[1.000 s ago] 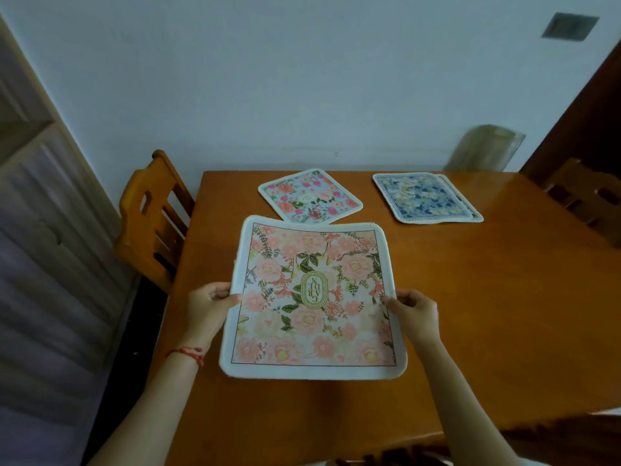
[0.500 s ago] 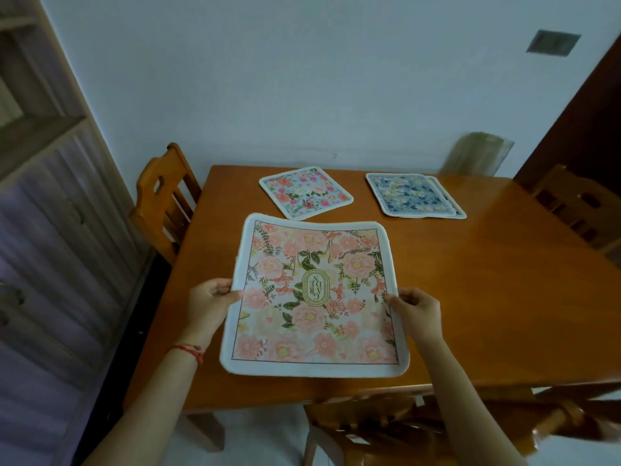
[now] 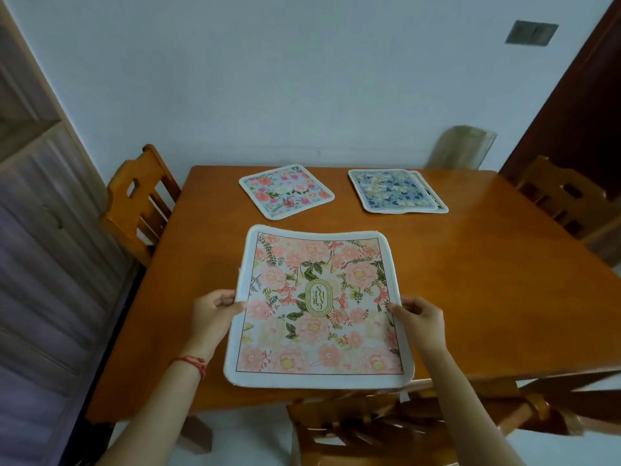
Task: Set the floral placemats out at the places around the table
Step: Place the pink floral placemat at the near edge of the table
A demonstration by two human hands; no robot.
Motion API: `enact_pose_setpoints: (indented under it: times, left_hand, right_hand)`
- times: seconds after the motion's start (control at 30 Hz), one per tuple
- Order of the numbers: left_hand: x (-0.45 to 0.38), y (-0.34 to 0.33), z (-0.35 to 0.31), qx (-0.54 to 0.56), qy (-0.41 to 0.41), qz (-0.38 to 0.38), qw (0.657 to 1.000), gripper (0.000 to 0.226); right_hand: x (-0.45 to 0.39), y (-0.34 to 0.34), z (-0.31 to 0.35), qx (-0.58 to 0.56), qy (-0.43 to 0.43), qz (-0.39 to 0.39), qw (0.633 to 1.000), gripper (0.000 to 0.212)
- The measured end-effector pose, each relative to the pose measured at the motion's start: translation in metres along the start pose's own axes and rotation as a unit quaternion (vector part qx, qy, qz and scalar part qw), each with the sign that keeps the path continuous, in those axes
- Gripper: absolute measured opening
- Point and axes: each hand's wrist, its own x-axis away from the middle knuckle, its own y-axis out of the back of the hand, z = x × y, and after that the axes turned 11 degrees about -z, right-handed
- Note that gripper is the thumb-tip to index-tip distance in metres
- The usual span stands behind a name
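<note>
Head view looks down on a wooden tabletop set against a pale wall. A peach mat with pink flowers, a white border and a green oval emblem at its middle is held over the near edge of the tabletop, its near end reaching past that edge and above a chair tucked below. Whether its far end touches the wood cannot be told. The left hand has its grip closed on the mat's left edge, thumb on top and fingers underneath; a red string circles that wrist. The right hand has its grip closed on the right edge in the same way.

Farther off, near the wall, two more places are laid. A pink mat on a light blue ground lies flat at the far left, turned slightly askew. A blue mat lies flat at the far right, with the edge of another mat showing from beneath its right side. The two are well apart from each other and from the held one.

A left chair stands at the left side of the tabletop, and a right chair at the right side.
</note>
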Motion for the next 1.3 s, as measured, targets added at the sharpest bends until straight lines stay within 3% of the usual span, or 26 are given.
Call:
enact_pose_setpoints:
  times: [0.53,1.3]
  left_hand:
    - [0.045,-0.128,-0.012,-0.017,0.023,-0.055,0.998,0.016]
    - [-0.013,-0.174,0.023,-0.052,0.077,-0.031,0.995,0.013]
  right_hand:
    - [-0.112,0.072,-0.043,0.027,-0.005,0.071,0.997,0.006]
    - [-0.155,0.03,-0.094,0.042,-0.059,0.084,0.994,0.012]
